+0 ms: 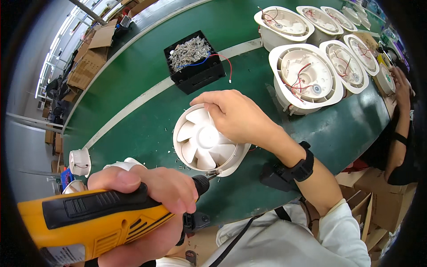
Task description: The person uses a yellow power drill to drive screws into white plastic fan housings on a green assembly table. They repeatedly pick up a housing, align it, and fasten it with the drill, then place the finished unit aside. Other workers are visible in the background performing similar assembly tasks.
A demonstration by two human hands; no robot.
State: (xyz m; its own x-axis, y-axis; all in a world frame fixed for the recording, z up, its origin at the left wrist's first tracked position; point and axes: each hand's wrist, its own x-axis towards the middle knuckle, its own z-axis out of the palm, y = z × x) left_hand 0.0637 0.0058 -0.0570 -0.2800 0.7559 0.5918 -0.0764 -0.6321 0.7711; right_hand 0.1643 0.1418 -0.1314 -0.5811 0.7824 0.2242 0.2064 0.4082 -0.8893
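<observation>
My left hand [167,191] is closed around a yellow and black power screwdriver [109,238] at the lower left. Its bit meets the near rim of a round white fan housing [242,155], where a small metal piece shows at the tip. Inside the housing sits a white bladed fan wheel [206,137]. My right hand [238,116] reaches in from the right and grips the housing's far rim, thumb inside and fingers over the edge. Part of the fan wheel is hidden beneath this hand.
A black box [198,79] heaped with screws stands beyond the fan. Several white housings [307,75] with red wires line the right side. White parts [80,162] sit at the left, and loose screws lie around the fan. At the far right a co-worker's hand [401,86] touches a white part.
</observation>
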